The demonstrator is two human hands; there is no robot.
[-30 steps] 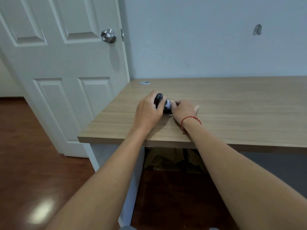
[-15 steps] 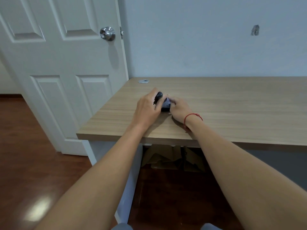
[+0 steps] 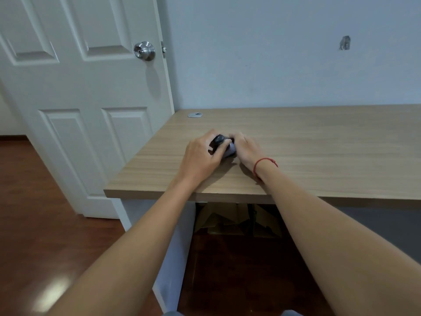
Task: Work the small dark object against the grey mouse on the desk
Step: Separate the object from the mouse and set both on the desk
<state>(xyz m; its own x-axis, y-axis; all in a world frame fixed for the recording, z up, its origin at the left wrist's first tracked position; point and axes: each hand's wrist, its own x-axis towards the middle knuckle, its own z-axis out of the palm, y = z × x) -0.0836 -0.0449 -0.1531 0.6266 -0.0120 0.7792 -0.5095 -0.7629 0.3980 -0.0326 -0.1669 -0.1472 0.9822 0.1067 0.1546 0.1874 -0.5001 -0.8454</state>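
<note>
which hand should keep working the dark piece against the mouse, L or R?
Left, probably. The left hand already pinches the small dark object at its fingertips, above the grey mouse. The right hand is clamped on the mouse's right side, steadying it on the desk.

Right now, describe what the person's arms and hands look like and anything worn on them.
Both forearms are bare, with no sleeves in view and no gloves. The left hand wears nothing visible: no ring, watch or band. The right hand is also bare, but its wrist carries a thin red string bracelet looped once around. No tattoos or markings show on either arm.
</note>
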